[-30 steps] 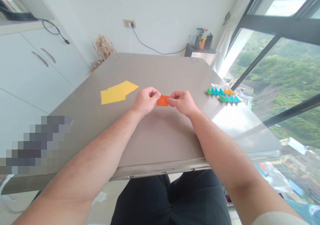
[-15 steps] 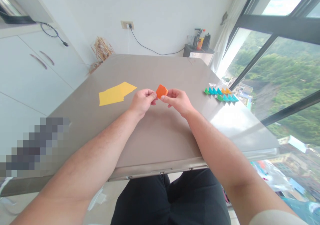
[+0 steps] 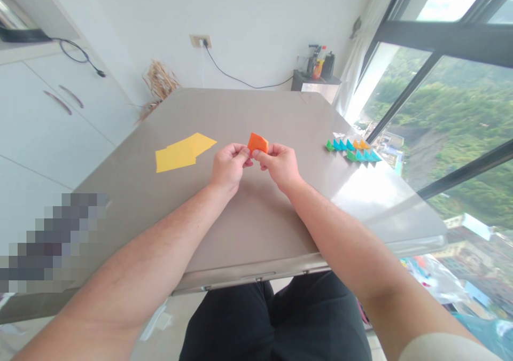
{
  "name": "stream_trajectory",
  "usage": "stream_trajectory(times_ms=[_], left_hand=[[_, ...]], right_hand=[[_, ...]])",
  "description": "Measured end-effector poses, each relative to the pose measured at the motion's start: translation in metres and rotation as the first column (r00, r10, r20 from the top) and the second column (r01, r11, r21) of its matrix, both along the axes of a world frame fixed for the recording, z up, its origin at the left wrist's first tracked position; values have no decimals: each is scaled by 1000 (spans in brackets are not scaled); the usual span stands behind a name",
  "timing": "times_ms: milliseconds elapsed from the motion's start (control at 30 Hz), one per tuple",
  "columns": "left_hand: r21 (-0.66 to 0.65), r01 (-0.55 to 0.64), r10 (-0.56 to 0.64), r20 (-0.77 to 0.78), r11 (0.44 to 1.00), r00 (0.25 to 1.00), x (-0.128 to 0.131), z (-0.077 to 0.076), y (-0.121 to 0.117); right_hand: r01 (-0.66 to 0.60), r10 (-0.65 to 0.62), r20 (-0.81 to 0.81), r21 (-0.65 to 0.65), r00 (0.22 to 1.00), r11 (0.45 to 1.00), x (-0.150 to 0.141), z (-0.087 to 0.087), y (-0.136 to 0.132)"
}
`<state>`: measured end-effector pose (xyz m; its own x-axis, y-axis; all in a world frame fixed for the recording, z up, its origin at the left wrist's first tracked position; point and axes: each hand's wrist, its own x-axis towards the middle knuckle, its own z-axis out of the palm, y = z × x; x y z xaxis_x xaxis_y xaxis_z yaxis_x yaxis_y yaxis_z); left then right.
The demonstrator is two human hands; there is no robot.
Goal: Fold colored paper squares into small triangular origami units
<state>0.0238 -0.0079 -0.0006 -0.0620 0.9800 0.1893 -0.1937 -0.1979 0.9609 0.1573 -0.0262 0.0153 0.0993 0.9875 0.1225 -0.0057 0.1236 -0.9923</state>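
Observation:
A small folded piece of orange paper [image 3: 257,142] is held above the middle of the table, between both hands. My left hand [image 3: 229,164] pinches its lower left corner with thumb and fingers. My right hand [image 3: 280,164] grips the lower right side, its thumb pressed on the front near the left thumb. Part of the paper's lower edge is hidden by the fingertips. Off to the left lie yellow paper sheets [image 3: 176,155], overlapping and flat on the table.
Several small folded paper boats [image 3: 352,150] in green, blue and orange stand in rows on the right of the grey-brown table [image 3: 248,222]. A window [image 3: 452,110] runs along the right side. Dried stalks [image 3: 158,83] and a small cabinet [image 3: 316,83] stand beyond the table's far edge.
My right thumb has shifted left toward my left thumb, and the orange paper has turned and tilted between my fingers. The view has shifted slightly.

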Motion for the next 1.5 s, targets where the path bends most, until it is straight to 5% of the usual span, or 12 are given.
stream_trajectory(times_ms=[267,467,733,1500], left_hand=[[-102,11,3,132,995,991,-4,4,3],[-126,180,-147,236,976,961,-4,1,4],[-122,170,-138,234,978,962,-1,4,2],[-100,16,3,181,995,984,3,5,-4]], right_hand=[[-96,88,82,92,993,991,-2,-5,-2],[15,-60,239,188,969,982,-6,-11,-1],[32,-124,357,253,926,967,-7,-9,-5],[114,-124,116,86,985,990,-10,-3,-6]])
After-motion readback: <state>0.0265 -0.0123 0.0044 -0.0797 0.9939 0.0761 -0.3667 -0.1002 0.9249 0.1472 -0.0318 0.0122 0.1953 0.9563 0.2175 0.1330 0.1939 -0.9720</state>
